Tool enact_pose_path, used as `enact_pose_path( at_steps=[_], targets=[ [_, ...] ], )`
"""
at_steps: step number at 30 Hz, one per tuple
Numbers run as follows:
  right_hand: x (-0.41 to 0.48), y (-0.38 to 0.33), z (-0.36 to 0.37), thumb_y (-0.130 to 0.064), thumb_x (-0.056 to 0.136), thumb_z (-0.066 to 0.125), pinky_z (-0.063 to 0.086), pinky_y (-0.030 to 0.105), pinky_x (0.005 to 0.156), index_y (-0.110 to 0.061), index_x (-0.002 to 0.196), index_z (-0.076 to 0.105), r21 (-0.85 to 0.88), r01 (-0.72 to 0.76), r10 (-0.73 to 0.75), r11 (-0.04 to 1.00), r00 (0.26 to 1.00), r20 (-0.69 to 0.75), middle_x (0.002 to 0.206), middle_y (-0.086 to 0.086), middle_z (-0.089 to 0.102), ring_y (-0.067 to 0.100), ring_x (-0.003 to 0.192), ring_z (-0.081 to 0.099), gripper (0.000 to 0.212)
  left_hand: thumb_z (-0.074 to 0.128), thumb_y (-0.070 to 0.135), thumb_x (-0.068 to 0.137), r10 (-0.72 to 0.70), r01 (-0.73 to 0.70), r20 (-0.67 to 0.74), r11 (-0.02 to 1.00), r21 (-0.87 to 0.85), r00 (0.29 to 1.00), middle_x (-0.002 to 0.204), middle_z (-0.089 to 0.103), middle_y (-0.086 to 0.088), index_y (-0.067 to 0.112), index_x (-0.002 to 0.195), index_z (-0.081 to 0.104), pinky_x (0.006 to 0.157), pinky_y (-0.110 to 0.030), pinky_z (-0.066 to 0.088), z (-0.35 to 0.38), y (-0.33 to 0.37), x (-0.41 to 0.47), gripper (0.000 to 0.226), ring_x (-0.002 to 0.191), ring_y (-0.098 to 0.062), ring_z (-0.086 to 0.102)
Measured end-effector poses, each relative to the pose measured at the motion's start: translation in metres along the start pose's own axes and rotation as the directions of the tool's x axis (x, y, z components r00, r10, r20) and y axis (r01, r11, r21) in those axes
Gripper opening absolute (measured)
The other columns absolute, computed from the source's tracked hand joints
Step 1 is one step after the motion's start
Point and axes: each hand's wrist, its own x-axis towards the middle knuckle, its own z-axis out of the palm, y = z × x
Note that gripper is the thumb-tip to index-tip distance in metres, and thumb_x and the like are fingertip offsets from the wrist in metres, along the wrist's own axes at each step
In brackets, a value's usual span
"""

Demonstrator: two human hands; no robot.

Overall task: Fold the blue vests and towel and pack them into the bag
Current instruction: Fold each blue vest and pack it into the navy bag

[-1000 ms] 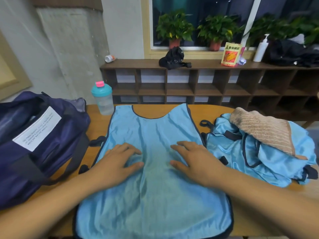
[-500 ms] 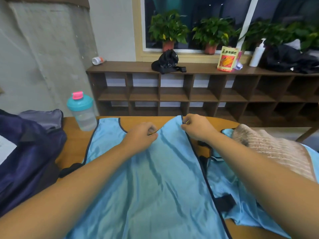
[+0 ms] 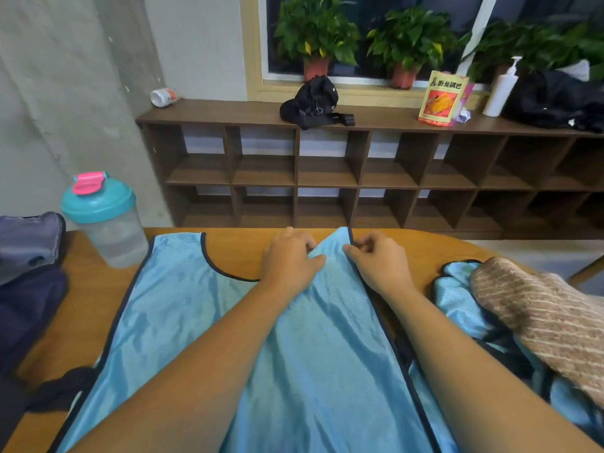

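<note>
With left hand and right hand both pinching a shoulder strap of the vest, we judged the slick fabric might slip and skew the fold.

On my feed a clear shaker bottle with a teal lid and pink flip cap stands upright at the far left of the wooden table. Behind the table runs a dark brown cubby shelf. On its top I can see a small white container lying on its side at the left end, a black pouch, an orange snack packet, a white pump bottle and a heap of black cloth. Potted plants line the window sill above.
</note>
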Motion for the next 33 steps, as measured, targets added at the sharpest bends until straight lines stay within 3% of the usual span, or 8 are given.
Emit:
enact_pose_path(
  at_steps=[6,11,16,19,24,27,31,33],
  targets=[
    [0.0,0.006,0.004,-0.065,0.089,0.069,0.051,0.048,0.099,-0.035,0.096,0.065,0.002,0.062,-0.062,0.998,0.997,-0.05,0.098,-0.013,0.061,0.015,0.101,0.06,0.031,0.079,0.018,0.085,0.148,-0.152,-0.086,0.987,-0.044,0.985,0.091,0.062,0.016,0.036,0.084,0.06,0.086,-0.045,0.054,0.0,0.005,-0.011,0.026,0.094,-0.014,0.059],
    [0.0,-0.001,-0.002,-0.06,0.092,0.071,0.057,0.042,0.095,-0.036,0.105,0.072,0.347,-0.019,-0.01,0.938,0.997,0.081,0.096,-0.012,0.074,0.008,0.095,0.068,0.028,0.075,0.004,0.082,0.257,-0.264,-0.082,0.961,-0.083,0.963,0.09,0.059,0.018,0.036,0.084,0.061,0.087,-0.044,0.052,-0.002,0.011,-0.014,0.035,0.092,-0.009,0.056],
    [-0.003,-0.002,-0.005,-0.032,0.094,0.079,0.054,0.037,0.081,-0.029,0.095,0.075,0.368,0.035,-0.078,0.929,0.992,0.101,0.082,-0.007,0.07,0.01,0.079,0.065,0.005,0.08,0.023,0.08,0.303,-0.296,0.064,0.95,-0.099,0.951,0.097,0.06,0.016,0.036,0.087,0.075,0.099,-0.045,0.043,-0.004,0.01,-0.018,0.015,0.104,-0.01,0.052],
    [-0.003,-0.003,-0.009,-0.02,0.098,0.069,0.051,0.032,0.075,-0.02,0.089,0.072,0.428,0.03,-0.06,0.903,0.997,0.057,0.083,0.001,0.069,0.012,0.077,0.062,0.009,0.077,0.033,0.082,0.284,-0.261,0.115,0.948,-0.18,0.952,0.091,0.061,0.013,0.034,0.078,0.076,0.091,-0.044,0.049,-0.008,0.008,-0.019,0.004,0.096,-0.006,0.054],
    [-0.004,-0.008,-0.016,-0.017,0.1,0.057,0.046,0.029,0.071,-0.008,0.097,0.064,0.519,-0.007,0.0,0.855,1.0,0.012,0.084,-0.001,0.061,0.009,0.074,0.054,0.012,0.076,0.034,0.093,0.159,-0.14,0.058,0.96,-0.243,0.986,0.071,0.062,0.009,0.026,0.066,0.064,0.071,-0.045,0.058,-0.012,0.007,-0.015,0.031,0.066,-0.008,0.057],
    [-0.007,-0.012,-0.018,-0.023,0.1,0.054,0.044,0.031,0.075,-0.005,0.096,0.067,0.555,-0.049,0.01,0.83,0.997,0.073,0.09,0.006,0.065,0.013,0.083,0.057,0.023,0.083,0.036,0.088,0.121,-0.101,0.062,0.96,-0.262,0.991,0.073,0.068,0.009,0.03,0.08,0.064,0.07,-0.047,0.06,-0.012,0.007,-0.014,0.021,0.071,-0.011,0.066],
    [-0.006,-0.009,-0.018,-0.06,0.091,0.074,0.044,0.034,0.071,-0.003,0.084,0.063,0.492,-0.02,-0.06,0.87,0.987,0.146,0.074,0.002,0.056,0.015,0.072,0.052,0.058,0.088,0.048,0.08,0.106,-0.079,0.098,0.965,-0.25,0.99,0.083,0.066,0.009,0.038,0.105,0.065,0.073,-0.042,0.059,-0.013,0.008,-0.014,0.035,0.076,-0.009,0.065],
    [-0.003,-0.005,-0.017,-0.05,0.09,0.08,0.042,0.034,0.066,0.0,0.082,0.061,0.455,0.019,-0.108,0.89,0.979,0.17,0.072,0.005,0.056,0.015,0.067,0.049,0.054,0.087,0.056,0.077,0.121,-0.101,0.087,0.974,-0.203,0.989,0.091,0.062,0.013,0.037,0.107,0.068,0.078,-0.041,0.059,-0.012,0.007,-0.014,0.04,0.085,-0.007,0.062]
  ],
)
